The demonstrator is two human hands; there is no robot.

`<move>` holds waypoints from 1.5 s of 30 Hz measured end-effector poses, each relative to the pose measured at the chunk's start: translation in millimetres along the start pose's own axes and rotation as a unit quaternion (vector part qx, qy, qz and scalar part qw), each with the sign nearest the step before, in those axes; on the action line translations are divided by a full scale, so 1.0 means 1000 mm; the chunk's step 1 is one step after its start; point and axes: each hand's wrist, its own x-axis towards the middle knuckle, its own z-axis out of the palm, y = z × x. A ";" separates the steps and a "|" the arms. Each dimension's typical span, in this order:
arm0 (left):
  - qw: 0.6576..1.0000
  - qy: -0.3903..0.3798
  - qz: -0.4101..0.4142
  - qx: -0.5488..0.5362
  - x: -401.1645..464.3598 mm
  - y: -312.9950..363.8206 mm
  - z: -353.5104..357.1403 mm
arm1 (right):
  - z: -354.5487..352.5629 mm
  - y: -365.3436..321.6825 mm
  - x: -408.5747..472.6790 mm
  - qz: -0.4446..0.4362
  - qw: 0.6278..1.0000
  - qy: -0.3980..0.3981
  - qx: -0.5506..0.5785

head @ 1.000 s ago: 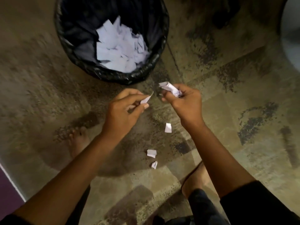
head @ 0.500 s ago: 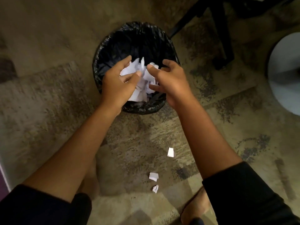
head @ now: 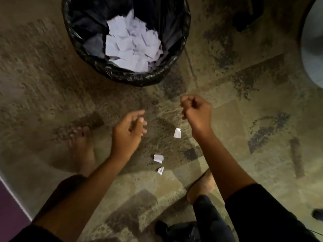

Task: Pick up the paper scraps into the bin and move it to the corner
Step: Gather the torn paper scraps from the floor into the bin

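Note:
A round bin [head: 122, 76] lined with a black bag stands at the top of the view, with a heap of white paper scraps [head: 132, 48] inside. Three white scraps lie on the patterned carpet below it: one [head: 177, 133] between my hands, one [head: 158, 158] lower down, and a small crumpled one [head: 160, 170] just beneath that. My left hand [head: 128, 131] hovers empty over the carpet with fingers loosely curled and apart. My right hand [head: 196, 113] is curled closed with nothing visible in it, just right of the upper scrap.
My bare feet [head: 81, 145] [head: 202, 186] rest on the carpet at left and lower middle. A pale round object [head: 312, 42] fills the right edge. A dark furniture foot [head: 248, 16] stands at the upper right. A purple strip [head: 10, 205] runs along the lower left.
Both hands held scraps, carried them over the bin and let them go; now both are back down over the carpet, empty. The view has tilted down again.

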 end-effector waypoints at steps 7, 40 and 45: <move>0.944 -0.199 -0.092 0.247 -0.115 -0.147 0.058 | -0.011 0.161 0.012 -0.087 0.944 -0.098 -0.302; 0.851 -0.333 0.071 0.400 -0.098 -0.221 0.134 | -0.008 0.271 0.031 -0.332 0.798 -0.167 -0.474; 0.874 -0.315 0.058 0.366 -0.101 -0.217 0.124 | -0.007 0.265 0.029 -0.290 0.826 -0.181 -0.447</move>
